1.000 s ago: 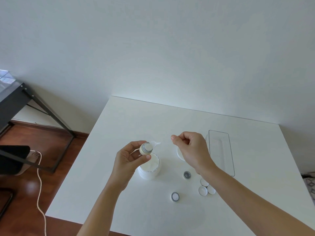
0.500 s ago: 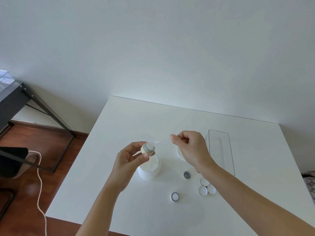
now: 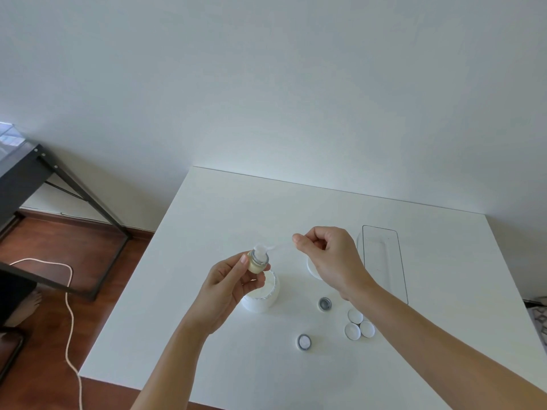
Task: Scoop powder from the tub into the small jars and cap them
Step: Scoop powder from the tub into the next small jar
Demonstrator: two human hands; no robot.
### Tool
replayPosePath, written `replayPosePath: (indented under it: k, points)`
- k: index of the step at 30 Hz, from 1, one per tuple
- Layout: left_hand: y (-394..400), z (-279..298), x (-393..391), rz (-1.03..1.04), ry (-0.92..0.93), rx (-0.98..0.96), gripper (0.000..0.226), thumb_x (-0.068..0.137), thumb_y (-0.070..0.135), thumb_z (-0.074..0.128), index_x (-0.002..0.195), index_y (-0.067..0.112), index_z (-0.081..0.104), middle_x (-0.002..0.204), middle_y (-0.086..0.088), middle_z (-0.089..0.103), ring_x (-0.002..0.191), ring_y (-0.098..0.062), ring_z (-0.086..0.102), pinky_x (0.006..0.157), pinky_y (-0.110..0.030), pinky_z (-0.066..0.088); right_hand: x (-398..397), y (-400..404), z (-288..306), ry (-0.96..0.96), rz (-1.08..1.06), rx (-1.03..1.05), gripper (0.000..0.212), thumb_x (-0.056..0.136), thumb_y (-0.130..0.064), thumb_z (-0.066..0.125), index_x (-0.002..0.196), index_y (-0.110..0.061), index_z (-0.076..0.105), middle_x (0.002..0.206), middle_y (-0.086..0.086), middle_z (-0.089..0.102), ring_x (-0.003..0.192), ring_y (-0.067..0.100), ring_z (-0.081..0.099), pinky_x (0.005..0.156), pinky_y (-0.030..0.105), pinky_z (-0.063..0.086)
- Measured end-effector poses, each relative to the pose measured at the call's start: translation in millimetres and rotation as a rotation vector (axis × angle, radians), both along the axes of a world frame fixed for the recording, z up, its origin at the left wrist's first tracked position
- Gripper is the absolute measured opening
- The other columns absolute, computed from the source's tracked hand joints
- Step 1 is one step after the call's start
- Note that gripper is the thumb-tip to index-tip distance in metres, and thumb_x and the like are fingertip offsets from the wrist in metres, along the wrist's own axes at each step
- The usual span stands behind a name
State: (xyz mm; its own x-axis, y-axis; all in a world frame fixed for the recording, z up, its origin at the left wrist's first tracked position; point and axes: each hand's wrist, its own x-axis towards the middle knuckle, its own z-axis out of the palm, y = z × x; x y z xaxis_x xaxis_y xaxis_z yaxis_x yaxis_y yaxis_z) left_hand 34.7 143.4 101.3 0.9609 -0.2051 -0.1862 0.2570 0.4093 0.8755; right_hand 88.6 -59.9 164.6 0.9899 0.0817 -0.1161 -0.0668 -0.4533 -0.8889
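Above the open tub (image 3: 262, 294), your left hand (image 3: 228, 287) pinches a small jar (image 3: 257, 261) between thumb and fingers; your right hand (image 3: 328, 255) pinches a clear scoop (image 3: 268, 249), bowl at the jar's mouth. Caps (image 3: 359, 325) lie on the table (image 3: 236, 202).

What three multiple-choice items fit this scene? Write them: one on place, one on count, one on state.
1. Where is the clear tray?
A. right of the right hand
B. on the floor
C. leaning against the wall

2. How many white caps cluster by the right forearm?
A. one
B. three
C. six

3. The jar in the left hand is:
A. capped
B. open, with the scoop at its mouth
C. lying on its side

Key:
1. A: the tray lies on the table beyond that hand.
2. B: three sit together.
3. B: it has no cap, and the scoop's bowl is over the opening.
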Motion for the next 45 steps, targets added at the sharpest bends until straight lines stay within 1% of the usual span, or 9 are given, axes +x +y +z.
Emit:
replayPosePath:
  k: [18,22,27,30,32,34,37,40,45]
  points:
    - [-1,3,6,-0.016,0.11,-0.001,0.057,0.089,0.053,0.055,0.103,0.002,0.075,0.074,-0.007,0.059,0.061,-0.014,0.05,0.067,-0.023,0.05,4,-5,13,-0.028,0.179,-0.055,0.027,0.087,-0.03,0.068,0.064,-0.016,0.064,0.048,-0.013,0.04,0.05,0.008,0.032,0.05,0.012,0.031]
    - [1,2,6,0.048,0.119,-0.044,0.049,0.092,0.05,0.054,0.098,0.007,0.077,0.076,-0.007,0.062,0.064,-0.014,0.054,0.068,-0.024,0.052,7,-15,10,0.087,0.157,0.035,0.03,0.088,-0.031,0.066,0.069,-0.008,0.065,0.058,-0.001,0.042,0.052,0.01,0.032,0.049,0.013,0.028]
    - [13,-3,3,0.151,0.134,-0.078,0.048,0.096,0.041,0.045,0.11,0.006,0.076,0.082,-0.005,0.066,0.071,-0.013,0.059,0.073,-0.025,0.056,9,-19,-16,0.264,-0.001,0.161,0.031,0.091,-0.028,0.063,0.061,-0.018,0.061,0.051,-0.014,0.049,0.065,0.012,0.047,0.062,0.023,0.035]
    - [19,-5,1,0.19,0.151,-0.097,0.045,0.095,0.039,0.048,0.11,0.008,0.076,0.088,-0.006,0.071,0.074,-0.012,0.063,0.074,-0.025,0.058,7,-11,-44,0.181,-0.046,0.032,0.025,0.09,-0.026,0.064,0.067,-0.015,0.063,0.061,-0.006,0.066,0.056,0.016,0.048,0.059,0.03,0.041]
    - [21,-7,-1,0.206,0.154,-0.105,0.042,0.095,0.036,0.048,0.109,0.008,0.076,0.093,-0.008,0.073,0.075,-0.012,0.065,0.075,-0.026,0.059,2,-1,-62,0.083,-0.022,-0.062,0.022,0.089,-0.022,0.065,0.069,-0.012,0.063,0.063,-0.002,0.069,0.048,0.006,0.048,0.055,0.024,0.044]
    - [22,-8,-4,0.214,0.154,-0.113,0.04,0.094,0.034,0.049,0.108,0.008,0.076,0.097,-0.009,0.074,0.075,-0.013,0.066,0.076,-0.027,0.059,-2,6,-75,-0.05,0.088,-0.129,0.017,0.089,-0.016,0.065,0.073,-0.01,0.065,0.063,0.001,0.067,0.05,0.003,0.049,0.054,0.015,0.04]
    - [23,-11,-7,0.211,0.151,-0.114,0.039,0.094,0.034,0.051,0.11,0.008,0.076,0.101,-0.01,0.074,0.077,-0.013,0.067,0.078,-0.028,0.059,-5,8,-86,-0.32,0.385,-0.346,0.008,0.089,-0.009,0.064,0.085,-0.006,0.07,0.07,0.006,0.066,0.069,0.018,0.055,0.063,0.026,0.046]
    - [25,-14,-10,0.207,0.147,-0.114,0.039,0.095,0.034,0.051,0.111,0.009,0.076,0.102,-0.01,0.074,0.079,-0.012,0.067,0.08,-0.028,0.059,-6,-2,-88,-0.561,0.653,-0.58,0.012,0.08,0.006,0.068,0.085,-0.004,0.072,0.07,0.008,0.065,0.073,0.026,0.059,0.058,0.032,0.053]
    - [24,-16,-12,0.21,0.142,-0.114,0.037,0.094,0.034,0.051,0.107,0.011,0.077,0.101,-0.01,0.075,0.078,-0.012,0.068,0.08,-0.028,0.059,-5,-17,-78,-0.693,0.749,-0.72,0.021,0.075,0.014,0.062,0.08,-0.004,0.071,0.069,0.006,0.063,0.072,0.025,0.058,0.057,0.031,0.052]
